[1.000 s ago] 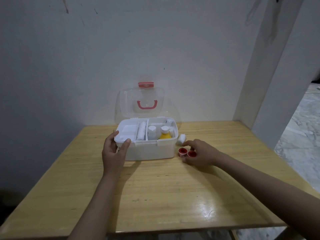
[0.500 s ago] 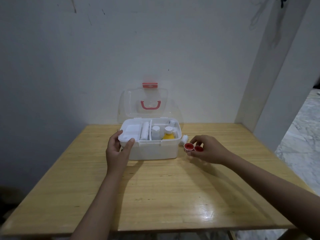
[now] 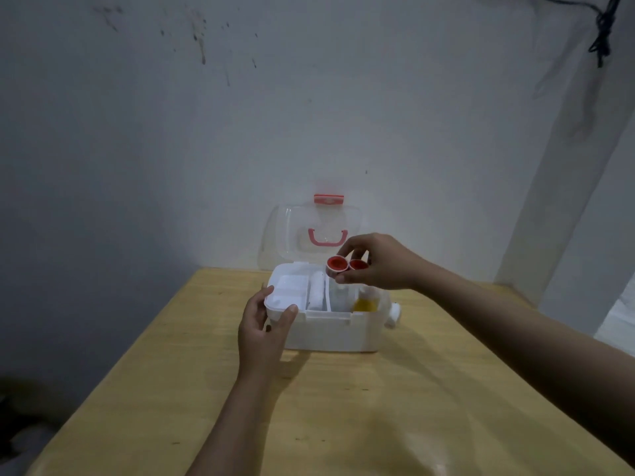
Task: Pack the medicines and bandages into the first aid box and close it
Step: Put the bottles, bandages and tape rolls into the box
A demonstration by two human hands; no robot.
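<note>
The white first aid box [image 3: 330, 333] stands open on the wooden table [image 3: 343, 407], its clear lid [image 3: 312, 235] with a pink handle upright against the wall. Inside I see a white tray, a bandage roll [image 3: 316, 292] and a yellow bottle [image 3: 366, 304]. My left hand [image 3: 266, 329] grips the box's front left corner. My right hand [image 3: 376, 262] hovers over the box's right half, pinching two small red-and-white tape rolls [image 3: 345, 264]. A white bottle [image 3: 393, 314] lies on the table against the box's right side.
A white wall stands right behind the box, and a pillar rises at the far right. The table's right edge drops off toward a marble floor [image 3: 618, 314]. A dark cable [image 3: 601, 32] hangs at the top right.
My right hand has lifted the two tape rolls off the table and carried them left, up over the open box. My left hand stays on the box corner.
</note>
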